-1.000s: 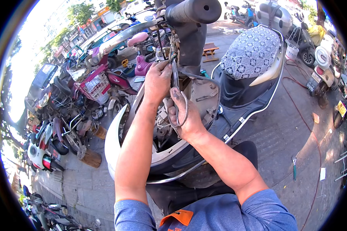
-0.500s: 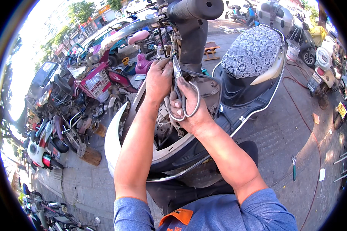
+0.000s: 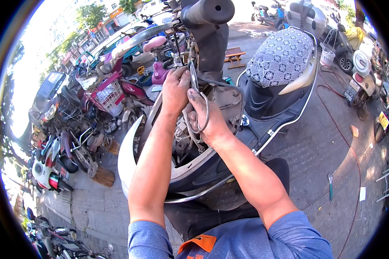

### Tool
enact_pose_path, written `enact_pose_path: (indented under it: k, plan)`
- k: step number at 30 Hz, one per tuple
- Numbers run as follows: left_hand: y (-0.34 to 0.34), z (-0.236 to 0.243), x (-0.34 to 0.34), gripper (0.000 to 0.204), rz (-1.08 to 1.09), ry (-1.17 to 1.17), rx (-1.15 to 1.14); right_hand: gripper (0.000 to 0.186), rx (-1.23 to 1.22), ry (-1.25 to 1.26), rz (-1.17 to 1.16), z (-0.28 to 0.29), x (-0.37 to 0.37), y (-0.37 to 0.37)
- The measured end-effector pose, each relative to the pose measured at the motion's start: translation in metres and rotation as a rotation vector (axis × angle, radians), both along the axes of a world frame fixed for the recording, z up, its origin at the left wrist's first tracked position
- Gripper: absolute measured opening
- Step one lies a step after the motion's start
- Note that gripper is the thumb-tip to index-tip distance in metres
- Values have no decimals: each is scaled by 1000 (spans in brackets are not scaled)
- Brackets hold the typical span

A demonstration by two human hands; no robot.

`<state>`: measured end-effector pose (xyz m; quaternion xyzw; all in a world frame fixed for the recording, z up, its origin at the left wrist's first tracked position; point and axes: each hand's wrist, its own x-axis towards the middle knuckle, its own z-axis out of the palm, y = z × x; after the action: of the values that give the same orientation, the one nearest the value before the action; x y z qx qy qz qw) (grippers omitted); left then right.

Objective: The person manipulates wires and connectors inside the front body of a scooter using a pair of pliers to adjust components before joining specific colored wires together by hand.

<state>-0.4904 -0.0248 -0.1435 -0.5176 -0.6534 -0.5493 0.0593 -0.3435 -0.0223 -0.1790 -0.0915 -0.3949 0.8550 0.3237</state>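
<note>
My right hand grips a pair of metal scissors, its thumb on the handle loops and the blades pointing up at the steering column. My left hand is closed beside the blades, pinching something among the dark cables that I cannot make out. Above the hands are the black handlebar grip and column cover of an opened scooter. Below them its exposed front interior shows wires and dusty parts, framed by a white body panel.
A patterned seat cover lies to the right. Parked bikes and scooters crowd the left, with a log. A small wooden stool, white bucket, red hose and wrench are on the pavement.
Half a second ago the scissor handles were spread wider; now they are turned more edge-on and closer together, as they looked a second ago. My left hand has shifted only slightly.
</note>
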Motion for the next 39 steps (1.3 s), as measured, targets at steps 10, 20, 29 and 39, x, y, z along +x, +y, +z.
enact_pose_path:
  k: [10,20,29,39]
  plan:
    - [13,-18,-21,35,-128,-135,-37,57,500,-395,-422,-17,-14,-12]
    - [15,-12,-12,31,-251,-452,4,53,595,-571,-525,-16,-14,-17]
    - [16,-8,-21,34,-392,-584,-24,49,717,-571,-608,-14,-13,-21]
    - [18,-3,-17,37,-333,-718,-53,46,764,-543,-690,-21,-18,-20]
